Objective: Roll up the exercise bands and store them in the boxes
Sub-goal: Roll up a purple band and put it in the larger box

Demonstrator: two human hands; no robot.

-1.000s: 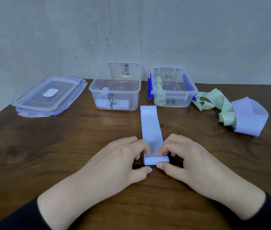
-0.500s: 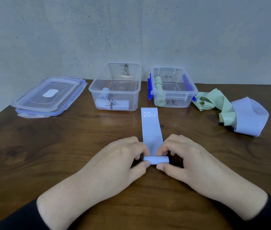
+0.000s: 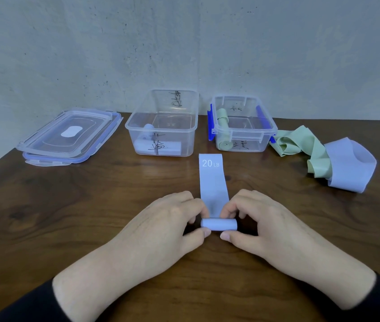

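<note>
Rolling band (image 3: 213, 182) | both hands pinch roll (image 3: 218, 224): left hand (image 3: 161, 228), right hand (image 3: 270, 226) | roll thicker, flat tail shorter (versus 1 s ago) | mid-table, short of boxes (image 3: 161, 133)

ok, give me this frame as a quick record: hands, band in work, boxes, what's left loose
left hand: pinches left end of the roll
right hand: pinches right end of the roll
purple band: flat on table, near end rolled, "20 LB" end unrolled
left box: open, pale rolls inside
right box: open, green rolls inside
loose bands: green and purple, unrolled, right of the boxes
lids: stacked, far left
</note>
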